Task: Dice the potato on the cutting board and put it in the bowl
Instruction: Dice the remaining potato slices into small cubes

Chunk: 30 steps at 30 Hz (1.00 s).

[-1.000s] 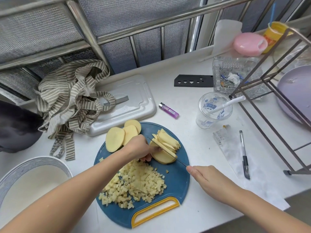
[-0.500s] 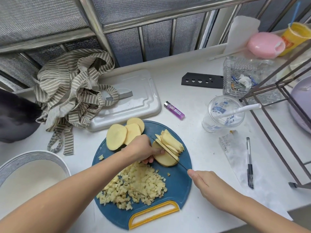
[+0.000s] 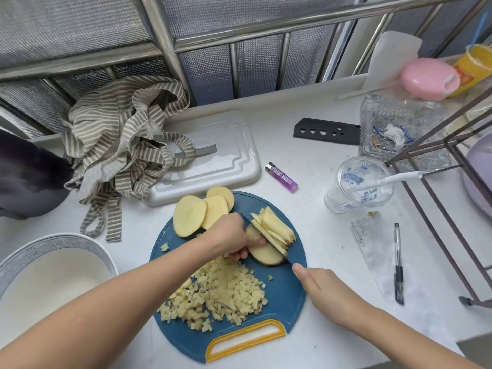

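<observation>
In the head view, a potato slab [image 3: 266,255] at 1 o'clock on the blue cutting board [image 3: 292,296] is gripped by the curled fingers of the left hand [image 3: 229,238]. A knife [image 3: 269,241] is set across it, its handle apparently clasped in the right hand [image 3: 327,291], the grip itself being hidden. Beyond the blade lie cut strips [image 3: 277,225], with diced potato [image 3: 223,291] at 6 o'clock and the bowl [image 3: 16,259] off the board at 9 o'clock.

Bare forearms enter from the frame's bottom. At centre, the left hand [image 3: 229,237] curls its fingers on a pale yellow potato slab [image 3: 266,256]; at lower right, the right hand [image 3: 324,291] grips a thin dark knife [image 3: 269,242], one finger stretched forward.
</observation>
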{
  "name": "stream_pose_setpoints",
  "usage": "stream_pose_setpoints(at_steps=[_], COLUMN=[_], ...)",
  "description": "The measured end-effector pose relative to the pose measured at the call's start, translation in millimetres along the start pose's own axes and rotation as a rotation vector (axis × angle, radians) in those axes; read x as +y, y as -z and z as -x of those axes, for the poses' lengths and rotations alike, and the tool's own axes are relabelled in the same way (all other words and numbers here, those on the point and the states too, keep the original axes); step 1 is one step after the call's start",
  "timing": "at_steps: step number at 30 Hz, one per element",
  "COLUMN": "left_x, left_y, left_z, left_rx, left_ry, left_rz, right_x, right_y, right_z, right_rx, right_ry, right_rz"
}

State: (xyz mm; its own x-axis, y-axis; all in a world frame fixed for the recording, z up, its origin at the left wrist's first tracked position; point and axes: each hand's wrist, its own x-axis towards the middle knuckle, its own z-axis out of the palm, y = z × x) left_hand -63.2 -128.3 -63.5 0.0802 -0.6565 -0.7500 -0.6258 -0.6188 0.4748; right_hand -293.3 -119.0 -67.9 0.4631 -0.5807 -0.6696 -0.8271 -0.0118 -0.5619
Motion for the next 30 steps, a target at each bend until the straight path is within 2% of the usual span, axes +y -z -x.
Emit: stream_pose_setpoints(at_steps=[4,7,16,30], left_x=[1,0,-11,-6], left_y=[0,-1,-2,3], left_z=[2,3,8,11], left_rx=[0.01,0.008,-0.033,-0.031], left_ry=[0.021,0.039,0.071,0.051], left_rz=[0.018,0.043,0.257,0.216], right_x=[4,2,4,15], right_y=[11,15,5,1], right_z=[-2,0,8,18], right_rx=[-0.056,-0.07,0.011,0.075], right_ry=[-0.035,-0.041,0.013,0.102], right_rz=[-0.217,-0.273,-0.295,-0.21])
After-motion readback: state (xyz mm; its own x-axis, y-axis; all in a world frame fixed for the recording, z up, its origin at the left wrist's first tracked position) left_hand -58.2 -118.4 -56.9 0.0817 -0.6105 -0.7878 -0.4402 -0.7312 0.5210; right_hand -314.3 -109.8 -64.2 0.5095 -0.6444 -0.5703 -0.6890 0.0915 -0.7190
